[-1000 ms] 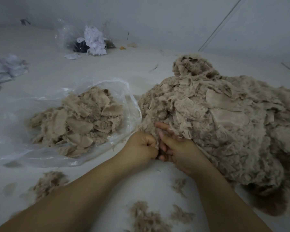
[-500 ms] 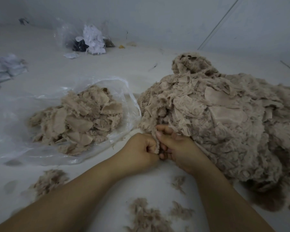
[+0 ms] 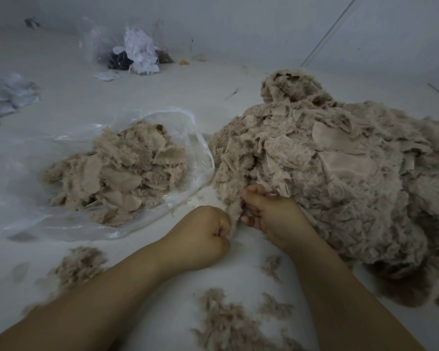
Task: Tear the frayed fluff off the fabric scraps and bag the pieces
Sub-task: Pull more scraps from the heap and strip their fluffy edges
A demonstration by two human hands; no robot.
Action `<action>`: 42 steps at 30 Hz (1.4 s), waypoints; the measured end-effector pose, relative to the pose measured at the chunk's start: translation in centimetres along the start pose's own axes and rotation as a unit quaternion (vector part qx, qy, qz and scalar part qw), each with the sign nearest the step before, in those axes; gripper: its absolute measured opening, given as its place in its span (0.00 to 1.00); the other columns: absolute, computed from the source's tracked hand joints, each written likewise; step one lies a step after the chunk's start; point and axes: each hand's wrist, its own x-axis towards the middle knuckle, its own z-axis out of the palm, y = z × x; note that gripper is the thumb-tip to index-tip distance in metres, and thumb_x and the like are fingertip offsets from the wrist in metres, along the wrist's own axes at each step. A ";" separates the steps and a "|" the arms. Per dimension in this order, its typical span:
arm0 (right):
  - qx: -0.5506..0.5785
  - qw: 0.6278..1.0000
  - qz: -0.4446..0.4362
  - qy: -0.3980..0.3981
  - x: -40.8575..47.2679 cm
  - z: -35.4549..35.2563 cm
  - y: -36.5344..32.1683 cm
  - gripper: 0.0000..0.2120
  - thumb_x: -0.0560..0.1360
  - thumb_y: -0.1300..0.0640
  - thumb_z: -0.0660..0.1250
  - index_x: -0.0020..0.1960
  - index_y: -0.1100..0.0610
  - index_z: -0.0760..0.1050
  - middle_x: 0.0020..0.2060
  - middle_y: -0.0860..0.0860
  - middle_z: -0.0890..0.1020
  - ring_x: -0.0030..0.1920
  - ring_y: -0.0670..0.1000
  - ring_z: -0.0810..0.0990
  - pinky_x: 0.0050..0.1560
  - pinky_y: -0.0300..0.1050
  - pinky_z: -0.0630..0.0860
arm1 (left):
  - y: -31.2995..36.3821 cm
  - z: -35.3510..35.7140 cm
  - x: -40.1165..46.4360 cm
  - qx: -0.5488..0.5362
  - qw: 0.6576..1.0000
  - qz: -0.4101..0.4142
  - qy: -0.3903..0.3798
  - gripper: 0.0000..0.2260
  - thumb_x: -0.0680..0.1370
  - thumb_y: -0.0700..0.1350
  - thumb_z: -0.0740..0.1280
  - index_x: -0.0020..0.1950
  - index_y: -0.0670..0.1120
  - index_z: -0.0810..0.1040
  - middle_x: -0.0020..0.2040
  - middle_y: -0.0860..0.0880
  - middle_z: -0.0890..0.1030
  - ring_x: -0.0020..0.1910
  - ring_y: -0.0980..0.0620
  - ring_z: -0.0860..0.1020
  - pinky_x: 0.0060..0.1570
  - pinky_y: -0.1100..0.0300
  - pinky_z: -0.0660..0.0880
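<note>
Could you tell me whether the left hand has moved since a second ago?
Yes. The left hand has pulled back toward the person, away from the big scrap pile, stretching a strip of fluff.

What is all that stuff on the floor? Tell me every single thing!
big scrap pile: one, beige, right
clear bag: one, see-through, left, holding beige pieces
fluff tufts: several, beige-brown, near floor
far bag: one, clear, back, with white scraps and dark scraps
pale cloth: a heap, grey-white, far left
left hand: one, gripping fluff
right hand: one, gripping a scrap at the pile's edge
</note>
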 end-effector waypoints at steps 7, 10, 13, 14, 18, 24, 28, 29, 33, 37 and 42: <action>-0.031 0.999 -0.034 0.005 -0.2 0.3 0.2 0.07 0.78 0.57 0.68 0.41 0.54 0.78 0.27 0.46 0.78 0.29 0.42 0.77 0.28 0.38 0.75 | 0.2 0.0 -0.6 0.018 0.980 0.023 0.197 0.14 0.60 0.39 0.60 0.26 0.54 0.57 0.27 0.55 0.63 0.27 0.57 0.64 0.30 0.62 0.59; -0.062 0.997 -0.041 -0.001 -0.1 0.1 0.3 0.07 0.77 0.56 0.69 0.40 0.53 0.77 0.24 0.43 0.75 0.26 0.39 0.75 0.29 0.38 0.75 | 0.7 -0.4 -0.9 0.002 0.953 0.087 0.291 0.18 0.61 0.36 0.61 0.28 0.56 0.55 0.27 0.57 0.60 0.26 0.58 0.61 0.29 0.63 0.57; -0.076 0.996 -0.039 0.014 0.1 0.1 0.4 0.11 0.77 0.56 0.70 0.36 0.54 0.76 0.26 0.48 0.72 0.26 0.41 0.74 0.30 0.40 0.76 | 1.6 -0.2 -1.2 0.013 0.954 0.142 0.265 0.20 0.61 0.35 0.62 0.29 0.57 0.54 0.28 0.58 0.60 0.26 0.59 0.61 0.28 0.66 0.56; -0.079 0.996 -0.037 0.019 0.1 0.1 0.3 0.12 0.76 0.54 0.71 0.34 0.54 0.76 0.26 0.49 0.71 0.26 0.42 0.74 0.31 0.41 0.76 | 1.7 -0.2 -1.2 0.031 0.957 0.141 0.253 0.20 0.62 0.36 0.62 0.29 0.56 0.54 0.28 0.58 0.60 0.27 0.59 0.61 0.28 0.65 0.56; -0.084 0.996 -0.031 -0.021 -0.3 -0.2 0.1 0.21 0.64 0.35 0.74 0.34 0.54 0.82 0.25 0.49 0.72 0.27 0.46 0.76 0.32 0.41 0.77 | 1.1 0.4 -1.0 0.116 0.964 0.103 0.216 0.17 0.64 0.37 0.62 0.29 0.53 0.55 0.31 0.57 0.61 0.29 0.56 0.62 0.30 0.61 0.59; -0.113 0.990 -0.060 -0.053 -0.1 -0.8 0.5 0.13 0.77 0.55 0.70 0.34 0.53 0.81 0.32 0.52 0.81 0.32 0.45 0.79 0.32 0.37 0.76 | 1.0 0.8 -1.3 0.191 0.963 0.151 0.116 0.18 0.62 0.35 0.62 0.29 0.52 0.55 0.31 0.57 0.59 0.29 0.52 0.61 0.28 0.63 0.57; -0.108 0.992 -0.055 -0.040 0.0 -0.5 0.4 0.15 0.78 0.54 0.69 0.33 0.52 0.83 0.31 0.47 0.81 0.33 0.42 0.79 0.32 0.36 0.76 | 0.5 0.9 -1.8 0.195 0.961 0.119 0.155 0.13 0.63 0.37 0.62 0.29 0.48 0.57 0.30 0.55 0.63 0.28 0.52 0.63 0.26 0.61 0.61; -0.118 0.990 -0.058 -0.042 -0.1 -0.5 0.5 0.15 0.78 0.53 0.69 0.33 0.52 0.83 0.30 0.47 0.79 0.32 0.41 0.78 0.31 0.36 0.75 | 0.6 0.6 -1.7 0.182 0.956 0.103 0.206 0.13 0.63 0.38 0.63 0.29 0.48 0.59 0.30 0.54 0.65 0.28 0.51 0.64 0.24 0.59 0.64; -0.151 0.984 -0.054 -0.081 -0.5 -0.2 0.2 0.20 0.65 0.36 0.72 0.35 0.54 0.79 0.24 0.44 0.72 0.28 0.39 0.73 0.30 0.36 0.74 | 1.1 -0.3 -1.0 0.178 0.935 0.104 0.288 0.15 0.62 0.36 0.65 0.30 0.48 0.59 0.30 0.53 0.63 0.27 0.52 0.63 0.25 0.61 0.59; -0.198 0.969 -0.061 -0.134 -0.9 -0.1 -0.2 0.17 0.69 0.40 0.73 0.32 0.53 0.79 0.25 0.48 0.72 0.28 0.45 0.72 0.29 0.37 0.73 | 1.3 0.8 -1.1 0.207 0.937 0.148 0.239 0.17 0.64 0.37 0.67 0.34 0.51 0.59 0.33 0.56 0.64 0.30 0.56 0.62 0.26 0.63 0.59; -0.191 0.969 -0.079 -0.137 -0.6 -0.6 0.1 0.16 0.76 0.62 0.70 0.30 0.52 0.80 0.25 0.48 0.78 0.27 0.43 0.75 0.29 0.35 0.73 | 0.7 1.2 -0.7 0.056 0.982 0.013 0.182 0.17 0.70 0.55 0.65 0.28 0.48 0.64 0.29 0.54 0.68 0.27 0.56 0.67 0.28 0.56 0.66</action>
